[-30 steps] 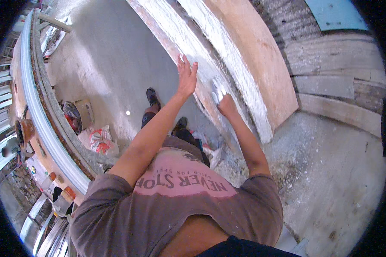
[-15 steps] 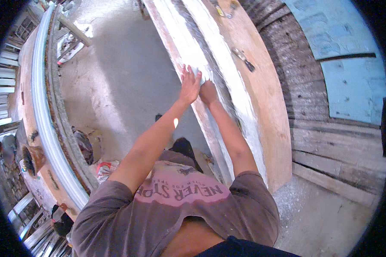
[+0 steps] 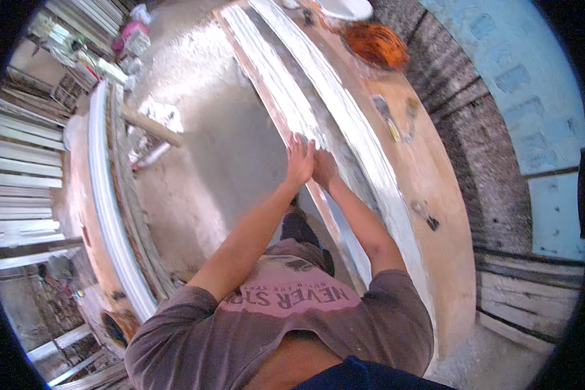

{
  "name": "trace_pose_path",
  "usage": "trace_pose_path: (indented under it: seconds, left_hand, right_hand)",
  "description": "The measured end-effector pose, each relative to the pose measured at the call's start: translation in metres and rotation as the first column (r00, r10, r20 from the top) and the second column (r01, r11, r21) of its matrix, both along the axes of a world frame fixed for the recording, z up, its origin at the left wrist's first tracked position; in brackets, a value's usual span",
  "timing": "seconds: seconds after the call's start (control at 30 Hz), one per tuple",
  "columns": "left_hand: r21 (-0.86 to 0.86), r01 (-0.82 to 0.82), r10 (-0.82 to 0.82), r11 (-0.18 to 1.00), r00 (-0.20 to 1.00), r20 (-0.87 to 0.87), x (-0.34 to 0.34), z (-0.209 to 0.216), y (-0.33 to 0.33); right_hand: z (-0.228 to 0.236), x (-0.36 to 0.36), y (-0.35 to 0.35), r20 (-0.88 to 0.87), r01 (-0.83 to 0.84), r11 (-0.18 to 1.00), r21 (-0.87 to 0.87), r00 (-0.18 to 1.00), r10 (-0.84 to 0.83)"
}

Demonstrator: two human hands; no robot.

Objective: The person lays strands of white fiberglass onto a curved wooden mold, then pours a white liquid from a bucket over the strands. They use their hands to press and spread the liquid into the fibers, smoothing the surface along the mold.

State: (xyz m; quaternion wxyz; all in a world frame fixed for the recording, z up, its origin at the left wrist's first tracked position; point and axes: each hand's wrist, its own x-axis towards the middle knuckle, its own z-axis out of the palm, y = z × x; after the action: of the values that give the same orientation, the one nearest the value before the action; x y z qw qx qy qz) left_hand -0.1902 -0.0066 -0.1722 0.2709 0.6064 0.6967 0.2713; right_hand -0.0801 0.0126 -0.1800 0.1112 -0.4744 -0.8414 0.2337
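Observation:
My left hand [image 3: 299, 162] lies over the nearer white strip on the long bench, its fingers stretched out and pointing away from me. Right beside it, touching or almost touching, my right hand [image 3: 324, 167] is closed with the knuckles up; whatever it grips is hidden beneath the two hands. The nearer white strip [image 3: 271, 73] looks wet and smooth and runs lengthwise along the bench. A second white strip [image 3: 344, 97] lies parallel to it on the right, with a dark grey band between them.
On the bench's bare wood [image 3: 445, 260] lie a small dark-ended tool [image 3: 426, 216] and a yellow-handled tool [image 3: 388, 119]. Farther off are an orange bowl-like container [image 3: 374, 45] and a white basin [image 3: 346, 8]. Another bench with a long white moulding [image 3: 104, 182] stands left.
Both hands have slid farther along the nearer strip, past the dark-ended tool. My body and view have moved forward too, bringing the orange container and white basin into sight.

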Motion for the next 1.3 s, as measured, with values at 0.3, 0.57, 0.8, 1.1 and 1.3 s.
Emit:
trace_pose_path:
  seconds: [0.3, 0.57, 0.8, 1.1, 1.3]
  left_hand:
    - [-0.064, -0.080, 0.088, 0.995, 0.986, 0.138, -0.140, 0.025, 0.183]
    - [0.041, -0.218, 0.178, 0.975, 0.878, 0.444, -0.302, 0.047, 0.381]
    - [0.012, -0.243, 0.203, 0.970, 0.833, 0.515, -0.411, 0.056, 0.529]
    - [0.003, 0.024, -0.023, 1.000, 0.874, 0.486, -0.424, 0.095, 0.624]
    - [-0.010, 0.024, -0.023, 1.000, 0.997, 0.078, -0.368, 0.062, 0.714]
  right_hand:
    - [0.020, -0.151, 0.199, 0.116, -0.094, 0.983, 0.157, 0.990, 0.076]
    - [0.047, -0.313, 0.409, 0.252, -0.055, 0.991, 0.125, 0.967, 0.022]
    - [0.042, -0.424, 0.574, 0.140, 0.028, 0.959, 0.283, 0.988, -0.070]
    - [0.066, -0.360, 0.652, 0.550, 0.339, 0.933, -0.121, 0.805, -0.221]
    - [0.022, -0.379, 0.729, 0.155, 0.162, 0.968, 0.192, 0.969, -0.193]
